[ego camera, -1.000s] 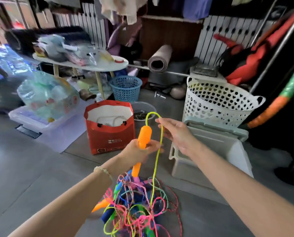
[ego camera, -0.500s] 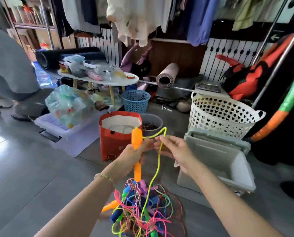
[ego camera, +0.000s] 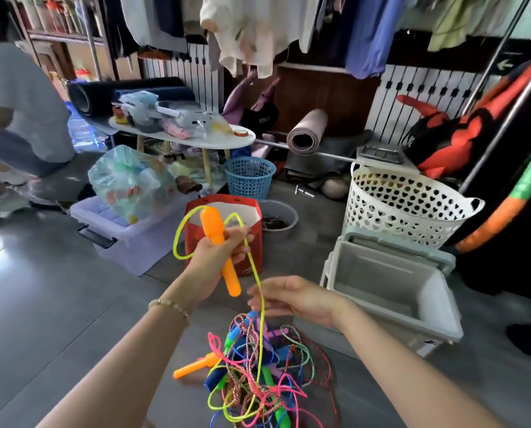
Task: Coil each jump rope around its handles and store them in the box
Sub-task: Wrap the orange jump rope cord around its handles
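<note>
My left hand (ego camera: pixel 217 257) grips an orange jump-rope handle (ego camera: pixel 219 242), held upright above the floor. Its yellow-green rope (ego camera: pixel 177 242) loops out to the left of the handle, crosses over my fingers and drops down. My right hand (ego camera: pixel 292 296) pinches that rope below the handle, where it runs down into a tangled pile of coloured jump ropes (ego camera: pixel 258 375) on the floor. A second orange handle (ego camera: pixel 193 367) lies at the pile's left edge. The grey storage box (ego camera: pixel 387 285) stands open to the right of my hands.
A red paper bag (ego camera: pixel 251 257) and a grey bowl (ego camera: pixel 288 225) sit behind my hands. A white laundry basket (ego camera: pixel 403 205), a blue basket (ego camera: pixel 248 176) and a clear lidded bin (ego camera: pixel 128 239) stand around. A person (ego camera: pixel 20 112) crouches at far left.
My right hand has slid down the rope from level with the handle's top to below it. A rope loop now stands out on the handle's left side. The camera tilted upward.
</note>
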